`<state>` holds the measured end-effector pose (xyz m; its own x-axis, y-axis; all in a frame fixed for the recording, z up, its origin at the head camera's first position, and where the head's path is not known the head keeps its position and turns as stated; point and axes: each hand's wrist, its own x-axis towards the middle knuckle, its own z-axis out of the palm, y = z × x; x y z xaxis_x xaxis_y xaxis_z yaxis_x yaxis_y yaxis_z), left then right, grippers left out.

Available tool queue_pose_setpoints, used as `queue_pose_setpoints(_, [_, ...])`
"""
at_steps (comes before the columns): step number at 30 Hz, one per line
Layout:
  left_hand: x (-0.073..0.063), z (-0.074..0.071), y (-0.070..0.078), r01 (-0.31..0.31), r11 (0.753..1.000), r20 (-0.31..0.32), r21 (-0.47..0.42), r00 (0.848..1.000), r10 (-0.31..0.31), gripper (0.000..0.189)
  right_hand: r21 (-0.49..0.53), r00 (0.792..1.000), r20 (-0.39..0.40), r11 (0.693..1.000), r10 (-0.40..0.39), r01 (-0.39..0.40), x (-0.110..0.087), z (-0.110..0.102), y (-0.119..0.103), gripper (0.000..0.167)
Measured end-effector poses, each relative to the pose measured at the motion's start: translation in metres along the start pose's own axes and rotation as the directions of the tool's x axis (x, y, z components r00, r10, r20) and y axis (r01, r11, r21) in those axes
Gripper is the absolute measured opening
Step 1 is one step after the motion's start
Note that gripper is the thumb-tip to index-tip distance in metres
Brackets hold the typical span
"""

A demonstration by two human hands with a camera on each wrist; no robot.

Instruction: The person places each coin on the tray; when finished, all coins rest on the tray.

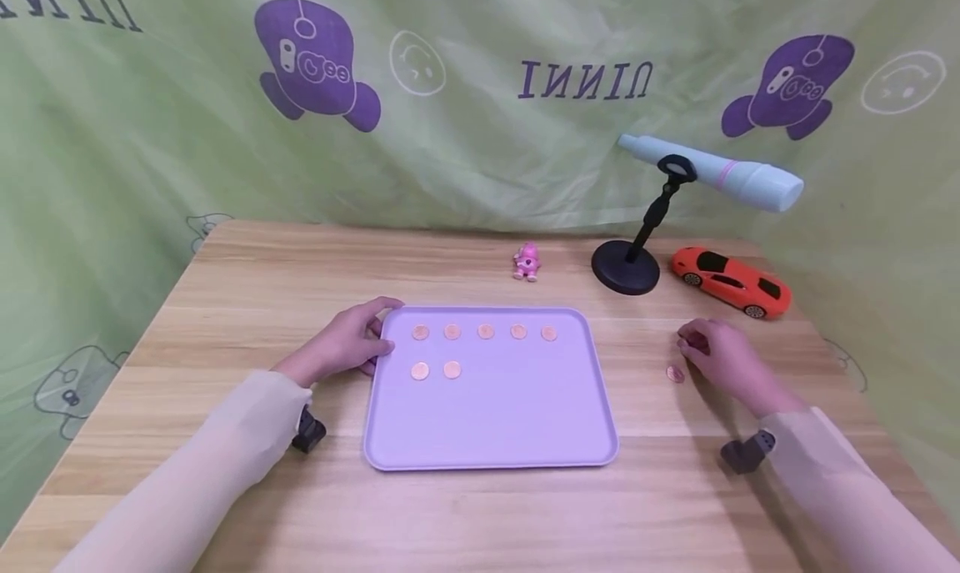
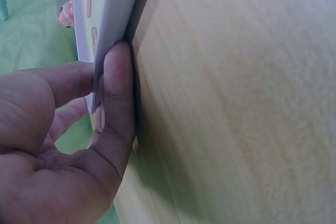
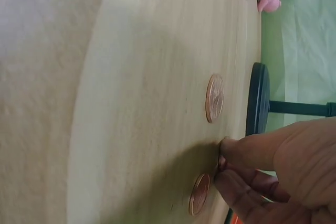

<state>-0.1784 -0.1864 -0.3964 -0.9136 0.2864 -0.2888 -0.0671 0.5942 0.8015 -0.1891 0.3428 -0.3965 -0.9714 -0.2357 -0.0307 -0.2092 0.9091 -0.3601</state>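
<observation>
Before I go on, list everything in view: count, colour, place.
table: 1, wood-toned, foreground
backdrop: 1, green with purple prints, behind the table
tray: 1, lilac, mid-table
tray coins: 7, copper, in rows of five and two
loose coins: 2, copper, right of the tray
held coin: 1, copper, pinched by the right hand
toy figure: 1, pink, behind the tray
stand: 1, black, back right
microphone: 1, light blue, in the stand
toy car: 1, orange-red, right of the stand
wrist cameras: 2, black, one per wrist
sleeves: 2, pale, lower left and right
left hand: 1, bare, gripping the tray's left edge
right hand: 1, bare, right of the tray
</observation>
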Motion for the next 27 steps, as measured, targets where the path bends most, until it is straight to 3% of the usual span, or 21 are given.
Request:
queue_pose_setpoints(4, [0.001,0.0,0.0,0.006,1.0,-0.005,-0.003,1.0,-0.006,0.065,0.049,1.0,0.025,0.999,0.002,-0.003,0.005,-0.005,0.005,0.019])
queue_pose_setpoints(10, [0.001,0.0,-0.001,0.007,1.0,0.0,-0.009,1.0,-0.007,0.066,0.077,0.994,0.072,0.994,0.077,-0.083,0.007,-0.01,0.011,0.02])
queue_pose_setpoints(14, [0.003,0.0,-0.002,0.0,1.0,0.006,-0.001,1.0,0.0,0.065,0.097,0.997,0.034,0.993,0.069,-0.072,0.003,-0.006,0.013,0.016])
queue_pose_setpoints(17, [0.004,0.0,-0.003,-0.005,1.0,0.007,0.001,1.0,0.005,0.064,0.109,0.999,-0.036,0.994,0.017,-0.013,0.001,-0.003,0.012,0.013])
queue_pose_setpoints(21, [0.005,-0.001,-0.003,-0.006,1.0,0.002,-0.007,1.0,0.006,0.065,0.125,0.995,-0.096,0.991,-0.024,0.036,0.002,-0.001,0.002,0.016])
queue_pose_setpoints(27, [0.004,-0.001,-0.005,-0.003,1.0,0.001,-0.005,1.0,0.003,0.065,0.244,0.999,-0.049,0.97,0.003,0.009,0.009,0.001,-0.03,0.026])
